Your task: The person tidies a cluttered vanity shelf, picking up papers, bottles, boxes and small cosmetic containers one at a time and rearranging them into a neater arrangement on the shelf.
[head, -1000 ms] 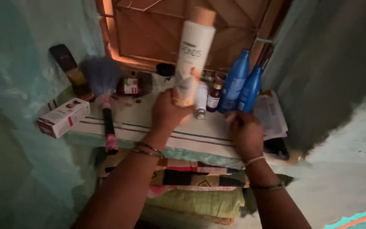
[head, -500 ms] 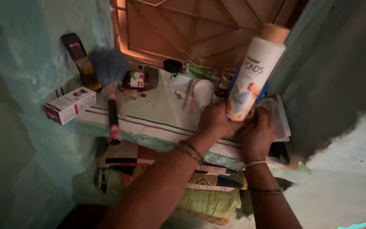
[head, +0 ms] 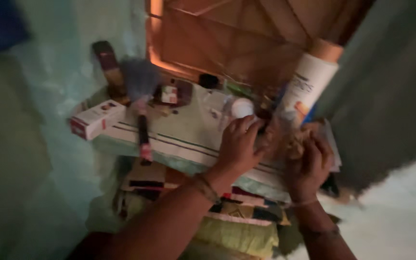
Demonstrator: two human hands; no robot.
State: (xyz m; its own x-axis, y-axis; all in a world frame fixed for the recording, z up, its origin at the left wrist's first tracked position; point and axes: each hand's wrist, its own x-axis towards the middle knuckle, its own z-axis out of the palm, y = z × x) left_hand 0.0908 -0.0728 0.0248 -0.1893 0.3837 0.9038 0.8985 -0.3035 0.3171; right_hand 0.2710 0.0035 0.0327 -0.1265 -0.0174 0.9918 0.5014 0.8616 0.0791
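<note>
Two of our hands crowd the shelf's right edge: right hand [head: 306,161] fingers curl around the tall white bottle [head: 309,82], left hand [head: 239,144] fingers spread beside it, so a bump could tip it.

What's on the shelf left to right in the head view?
Red-and-white box → brush → left hand → right hand, which grips the white bottle.

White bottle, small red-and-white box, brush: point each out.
White bottle [head: 308,85], head view, middle of its body.
Red-and-white box [head: 96,118], head view, its top face.
Brush [head: 141,83], head view, its bristle head.
</note>
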